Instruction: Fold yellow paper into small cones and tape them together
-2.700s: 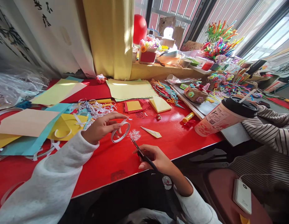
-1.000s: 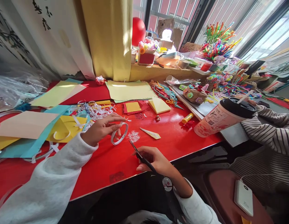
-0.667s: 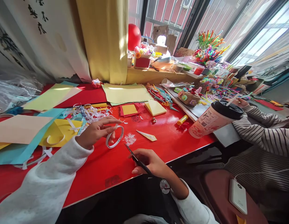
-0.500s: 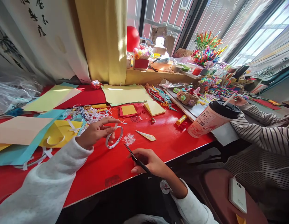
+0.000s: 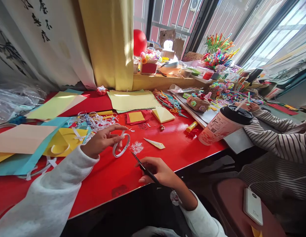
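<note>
Raised over the red table [image 5: 100, 187], my left hand [image 5: 103, 141] has its thumb and fingers closed on a narrow roll of white tape [image 5: 121, 152]. A short loose end of the tape stands up by the fingertips. My right hand [image 5: 157, 171], at the table's front edge, grips a slim black pointed tool [image 5: 148, 172]; its exact kind is not clear. The tip points up and left, towards a small heap of white paper shreds [image 5: 137, 147]. Beyond that hand lies a narrow folded cone of pale paper [image 5: 154, 144], apart from both hands.
Coloured paper sheets [image 5: 24, 138] and white paper strips [image 5: 100, 121] cover the left side. Cream paper squares [image 5: 163, 115], a yellow glue stick [image 5: 191, 127] and scissors [image 5: 176, 107] lie farther back. A tall drink cup [image 5: 217, 128] stands right, beside another person's striped sleeve [image 5: 264, 138].
My hands, the tape and the black tool keep almost the same places. The view has shifted slightly. At the far right, the other person's hands now show a thin pale green piece upright.
</note>
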Available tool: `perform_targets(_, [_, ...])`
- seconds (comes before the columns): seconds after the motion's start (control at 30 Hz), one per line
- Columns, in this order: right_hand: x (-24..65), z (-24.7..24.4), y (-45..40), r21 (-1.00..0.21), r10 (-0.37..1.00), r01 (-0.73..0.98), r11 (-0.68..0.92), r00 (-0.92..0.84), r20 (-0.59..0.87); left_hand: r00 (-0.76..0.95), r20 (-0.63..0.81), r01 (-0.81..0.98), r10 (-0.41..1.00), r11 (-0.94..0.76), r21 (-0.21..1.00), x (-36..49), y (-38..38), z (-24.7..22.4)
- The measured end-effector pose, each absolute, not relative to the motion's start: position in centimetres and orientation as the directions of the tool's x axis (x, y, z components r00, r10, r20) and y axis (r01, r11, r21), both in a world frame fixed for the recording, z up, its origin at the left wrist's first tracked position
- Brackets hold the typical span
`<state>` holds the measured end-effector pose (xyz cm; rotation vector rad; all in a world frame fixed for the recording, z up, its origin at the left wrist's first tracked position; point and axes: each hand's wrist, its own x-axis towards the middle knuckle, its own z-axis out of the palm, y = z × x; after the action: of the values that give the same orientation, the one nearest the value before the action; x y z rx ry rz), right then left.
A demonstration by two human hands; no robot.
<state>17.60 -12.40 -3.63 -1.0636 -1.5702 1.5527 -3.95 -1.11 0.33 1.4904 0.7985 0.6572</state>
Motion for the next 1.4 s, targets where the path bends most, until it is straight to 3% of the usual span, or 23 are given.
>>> perform_targets(0.63, [17.4,-3.4,-12.8,-0.994,0.907,0.108,-0.024,-0.416,-0.067,0.606,-0.022,0.098,0.795,-0.048,0.994,-3.9,-1.1,0.4])
perform_targets(0.7, [18.0,-2.8,-13.1,-0.995,0.942,0.097,-0.006,-0.333,-0.039,0.613,-0.035,0.101,0.789,-0.034,0.994,-4.1,-0.9,0.3])
perform_targets(0.77, [19.7,-2.3,-13.2,-0.99,0.992,0.143,0.019,-0.127,0.0,0.608,-0.046,0.099,0.792,-0.019,0.995,-4.2,-0.7,0.3])
perform_targets(0.87, [23.9,-2.4,-12.4,-0.941,0.956,0.337,0.019,0.269,0.116,0.584,-0.059,0.102,0.81,-0.001,0.995,-4.4,-0.5,0.2])
perform_targets(0.93, [26.8,-3.1,-11.7,-0.862,0.894,0.504,-0.048,0.407,0.188,0.57,-0.066,0.1,0.819,0.011,0.995,-4.5,-0.4,0.1])
perform_targets(1.1, [30.6,-5.4,-11.3,-0.688,0.879,0.714,-0.13,0.404,0.252,0.567,-0.097,0.101,0.818,0.048,0.994,-4.6,-0.4,-0.1])
perform_targets(1.4, [30.0,-6.4,-12.0,-0.592,0.868,0.781,-0.197,0.419,0.265,0.545,-0.091,0.108,0.834,0.038,0.993,-4.7,-0.4,0.1])
